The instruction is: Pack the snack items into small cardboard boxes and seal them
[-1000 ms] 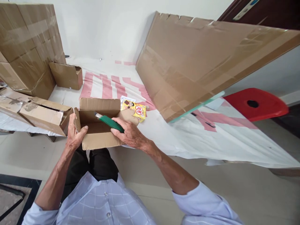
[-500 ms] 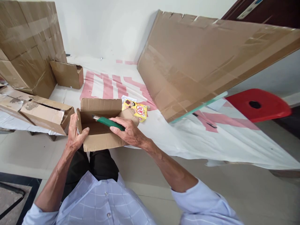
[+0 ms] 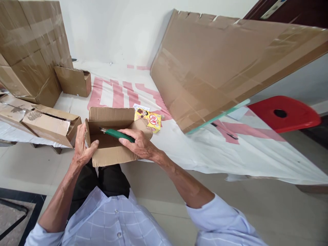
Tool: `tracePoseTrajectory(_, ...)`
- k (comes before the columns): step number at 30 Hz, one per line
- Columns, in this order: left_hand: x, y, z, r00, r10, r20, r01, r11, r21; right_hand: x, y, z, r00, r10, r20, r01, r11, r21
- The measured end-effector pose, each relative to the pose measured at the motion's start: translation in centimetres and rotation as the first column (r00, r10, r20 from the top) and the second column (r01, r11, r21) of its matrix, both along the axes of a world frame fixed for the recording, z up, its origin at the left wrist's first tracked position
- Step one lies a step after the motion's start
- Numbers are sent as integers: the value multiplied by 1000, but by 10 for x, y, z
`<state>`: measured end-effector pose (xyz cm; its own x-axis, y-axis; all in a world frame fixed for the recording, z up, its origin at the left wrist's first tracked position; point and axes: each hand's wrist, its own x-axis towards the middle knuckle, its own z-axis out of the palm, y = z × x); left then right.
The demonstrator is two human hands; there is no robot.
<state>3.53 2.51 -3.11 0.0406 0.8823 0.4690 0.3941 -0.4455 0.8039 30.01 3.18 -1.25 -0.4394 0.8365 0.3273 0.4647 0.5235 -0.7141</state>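
At table edge (image 3: 184,159) | brown carton (image 3: 114,155), flaps (image 3: 110,114) splayed, seemingly creased | left hand (image 3: 84,145) grips it | right hand (image 3: 140,142) clasps green cutter (image 3: 118,134)

1. A plain white wall (image 3: 110,30) is catching soft, even light.
2. A long cloth-covered table (image 3: 194,150) is standing against it, pink strips (image 3: 118,95) marking the white fabric.
3. Pale floor tiles (image 3: 159,191) are stretching below.
4. A red stool seat (image 3: 302,115) is showing at the table's right.
5. A dark brown door (image 3: 304,15) is filling the upper right corner.
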Motion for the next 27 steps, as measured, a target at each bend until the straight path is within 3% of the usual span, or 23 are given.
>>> tracePoseTrajectory(15, -3, -1, -4, 999, -1, -37, 2, 1000, 21, -3, 1, 0, 1000, -18, -22, 16, 998, -66)
tracePoseTrajectory(27, -4, -1, -4, 999, -16, -49, 18, 999, 50, -4, 0, -3, 999, -27, -18, 26, 999, -46)
